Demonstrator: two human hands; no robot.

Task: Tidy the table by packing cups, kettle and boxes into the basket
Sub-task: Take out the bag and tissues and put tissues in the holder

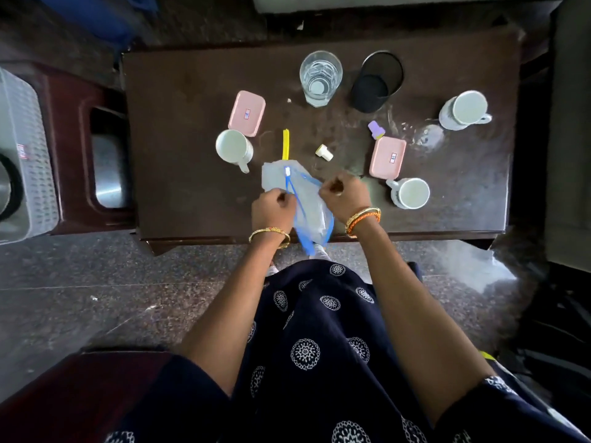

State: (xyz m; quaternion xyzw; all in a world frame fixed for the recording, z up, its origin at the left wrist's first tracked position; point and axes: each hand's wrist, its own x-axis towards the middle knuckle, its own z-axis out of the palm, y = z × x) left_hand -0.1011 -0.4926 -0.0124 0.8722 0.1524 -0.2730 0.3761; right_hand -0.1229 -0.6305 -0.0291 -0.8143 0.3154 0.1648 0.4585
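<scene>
Both hands are working a clear zip bag (303, 199) with blue edging at the near edge of the counter (179, 174). Left hand (271, 211) is curled shut, pinching one side of the bag's mouth; right hand (343, 193) is fisted, gripping the other side. Bag is thin, floppy, crumpled, partly hanging off the near edge. To do this step well: probably keep both lips taut and apart, slide the small loose bits in one by one, then run the white slider (287, 171) closed. Likely candidates: yellow strip (285, 143) just beyond the bag, small white piece (324, 152), purple piece (375, 129). Task items not yet packed: three pale mugs, near left (234, 147), near right (410, 193), far right (464, 110); two pink lidded boxes, left (247, 113) and right (387, 157); a glass (320, 78) with water and a black mesh cup (377, 81) at the far side. Mugs look rigid, open side up, handles sticking out. Basket (22, 155), white and slotted, sits far left off the counter; a round dark-rimmed thing inside it, cannot tell if it is the kettle.
</scene>
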